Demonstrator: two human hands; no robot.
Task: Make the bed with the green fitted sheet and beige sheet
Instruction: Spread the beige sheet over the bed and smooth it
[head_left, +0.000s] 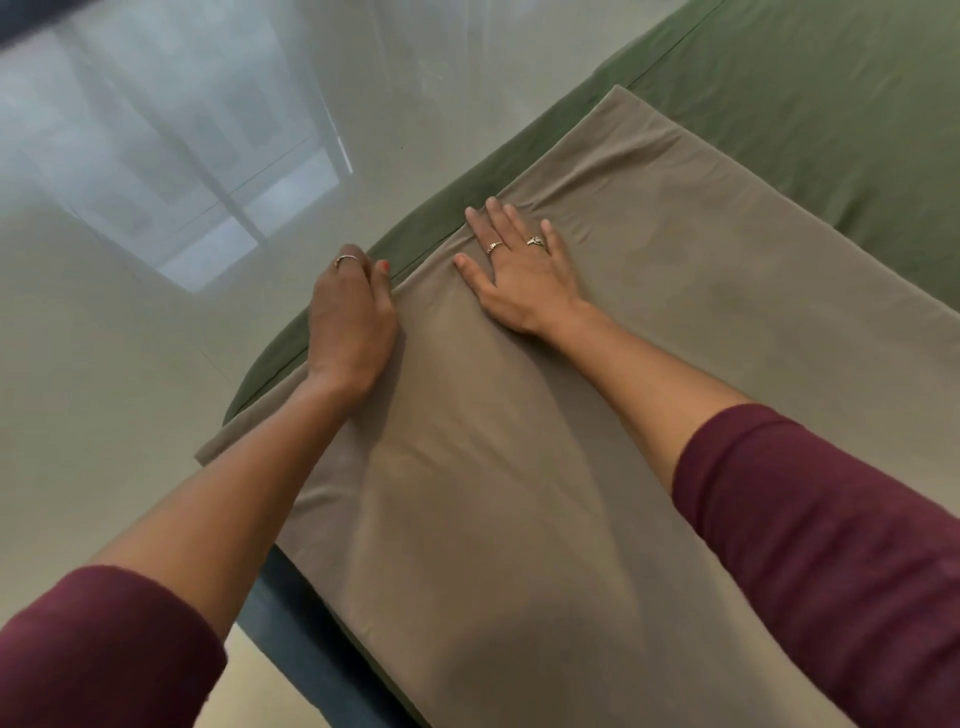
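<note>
The green fitted sheet (810, 119) covers the mattress, showing at the upper right and along the left edge. A beige sheet (519, 441) lies folded in a long strip across it, one corner hanging over the left edge. My left hand (350, 322) curls over the beige sheet's left edge, fingers closed on the fabric where it meets the green. My right hand (519, 275) lies flat on the beige sheet, fingers spread, palm down, holding nothing. Small creases fan out from its fingertips.
A glossy pale floor (130, 338) lies left of the bed and reflects a window. A dark blue bed frame edge (301, 639) shows under the mattress at the bottom left. Dark red sleeves cover both upper forearms.
</note>
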